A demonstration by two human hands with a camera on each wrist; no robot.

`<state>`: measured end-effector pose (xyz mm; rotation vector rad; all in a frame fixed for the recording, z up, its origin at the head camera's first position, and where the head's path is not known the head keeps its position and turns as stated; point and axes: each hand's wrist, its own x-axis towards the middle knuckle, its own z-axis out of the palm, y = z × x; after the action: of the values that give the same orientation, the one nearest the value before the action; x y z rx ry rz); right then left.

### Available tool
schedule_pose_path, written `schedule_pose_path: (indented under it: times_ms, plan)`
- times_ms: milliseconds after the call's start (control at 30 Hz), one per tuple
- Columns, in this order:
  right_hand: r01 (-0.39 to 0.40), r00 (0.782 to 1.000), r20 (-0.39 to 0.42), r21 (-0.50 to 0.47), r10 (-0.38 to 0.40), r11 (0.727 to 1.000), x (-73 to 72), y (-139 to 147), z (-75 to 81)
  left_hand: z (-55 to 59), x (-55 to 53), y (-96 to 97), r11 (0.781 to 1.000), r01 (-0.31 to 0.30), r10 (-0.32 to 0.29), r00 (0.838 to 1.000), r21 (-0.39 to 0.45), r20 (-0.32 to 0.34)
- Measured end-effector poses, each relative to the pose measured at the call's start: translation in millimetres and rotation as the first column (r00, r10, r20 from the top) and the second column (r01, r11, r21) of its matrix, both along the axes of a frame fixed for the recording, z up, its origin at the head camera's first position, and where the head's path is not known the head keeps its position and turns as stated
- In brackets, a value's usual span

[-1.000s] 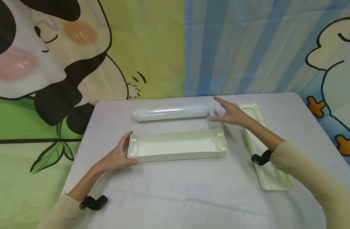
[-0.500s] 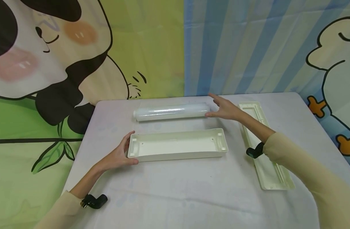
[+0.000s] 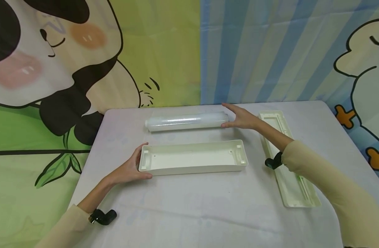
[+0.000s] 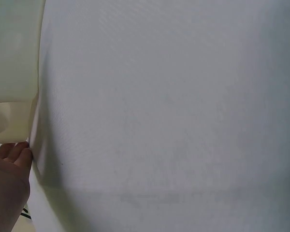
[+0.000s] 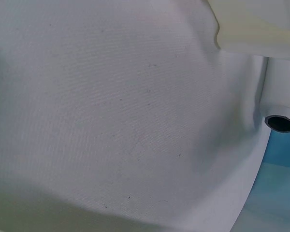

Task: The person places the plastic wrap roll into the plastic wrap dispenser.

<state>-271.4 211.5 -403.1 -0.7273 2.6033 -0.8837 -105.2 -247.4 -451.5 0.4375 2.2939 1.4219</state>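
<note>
A long, shallow cream plastic box (image 3: 195, 170) sits open-topped at mid-table. My left hand (image 3: 131, 168) holds its left end, thumb at the front corner and fingers behind; in the left wrist view the fingers meet the end of the box (image 4: 12, 118). Behind the box lies a roll of cling film (image 3: 187, 121), parallel to it. My right hand (image 3: 242, 118) is at the roll's right end, thumb and fingers spread on either side. In the right wrist view the roll's hollow end (image 5: 284, 108) shows, with a sliver of finger beyond it. Whether the fingers touch it is unclear.
The long cream lid (image 3: 290, 187) lies at the right, partly beneath my right forearm. A white cloth (image 3: 189, 210) covers the table. Close behind the table's back edge hangs a printed cartoon curtain (image 3: 164, 51).
My right hand has moved left to the end of the cling film roll, its thumb and fingers coming around it. The left hand stays on the box.
</note>
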Motion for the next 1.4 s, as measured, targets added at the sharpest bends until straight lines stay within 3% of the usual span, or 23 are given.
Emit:
schedule_pose_path:
  times_ms: [433, 700, 1133, 1400]
  plan:
    - [-0.073, 0.996, 0.040, -0.096, 0.077, 0.993, -9.3, -5.8, -16.0, 3.3, -2.7, -0.9, 1.000, 0.016, -0.016, 1.000, -0.005, 0.012]
    - [-0.069, 0.994, 0.077, -0.133, 0.080, 0.989, -15.3, -9.9, -22.8, 2.9, -10.2, -3.4, 0.998, 0.052, -0.052, 0.998, -0.026, 0.019]
    - [-0.029, 0.984, 0.166, -0.214, 0.066, 0.976, -20.9, -15.7, -34.3, 0.7, -15.0, -6.5, 0.995, 0.079, -0.079, 0.997, -0.062, -0.001]
    - [0.061, 0.970, 0.242, -0.220, -0.006, 0.973, -21.8, -17.0, -41.6, -0.7, -13.1, -4.8, 0.996, 0.063, -0.063, 0.998, -0.063, -0.002]
